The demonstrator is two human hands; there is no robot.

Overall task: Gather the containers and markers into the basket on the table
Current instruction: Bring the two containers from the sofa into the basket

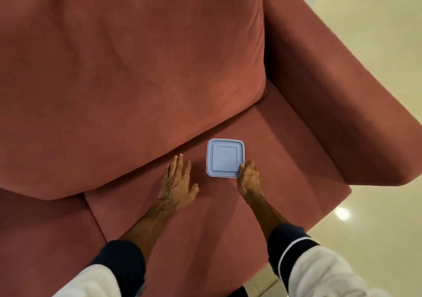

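On the red sofa seat (205, 216) (glossy cream floor (376, 205) to the rt) sits a square blue-lidded container (225, 157). Right hand (249, 178) grips its near corner; left hand (177, 182) hovers beside it w/ fingers spread, holding nothing.

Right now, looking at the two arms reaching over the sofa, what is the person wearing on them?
Both forearms are bare from wrist to mid-forearm. The left hand and right hand show no rings, watch or gloves. Each arm has a white sleeve ending in a wide dark navy cuff. A thin white stripe runs around the right sleeve near the cuff; no such stripe shows on the left.
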